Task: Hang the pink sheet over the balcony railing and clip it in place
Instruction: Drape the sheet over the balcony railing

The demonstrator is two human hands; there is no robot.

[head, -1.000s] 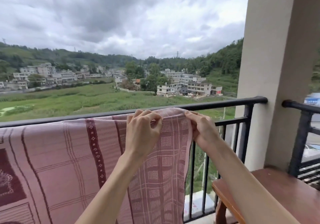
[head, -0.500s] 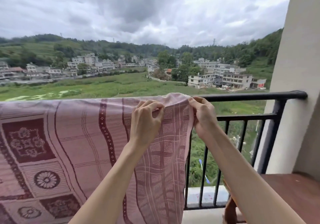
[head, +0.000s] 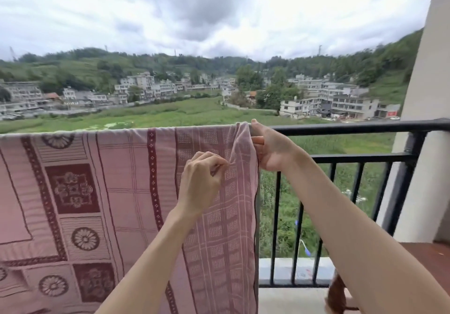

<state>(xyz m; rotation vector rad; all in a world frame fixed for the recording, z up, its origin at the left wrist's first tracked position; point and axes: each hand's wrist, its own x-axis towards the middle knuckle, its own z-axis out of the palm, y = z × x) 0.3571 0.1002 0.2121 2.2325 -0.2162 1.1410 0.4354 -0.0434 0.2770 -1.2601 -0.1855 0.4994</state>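
Note:
The pink sheet (head: 117,192), patterned with dark red bands and flower squares, hangs draped over the black balcony railing (head: 353,127) and covers its left part. My left hand (head: 202,180) pinches a fold of the sheet a little below the rail, near the sheet's right edge. My right hand (head: 270,148) grips that right edge at the top, just under the rail, with fingers curled round the cloth. No clip shows in either hand.
A beige pillar (head: 423,119) closes the railing on the right. A brown wooden table (head: 428,253) stands at the lower right, with a carved leg below it. Beyond the bars lie green fields and buildings.
My view has swung left, and more of the sheet shows. My left hand has dropped from the rail top to a lower fold. My right hand still holds the sheet's right edge.

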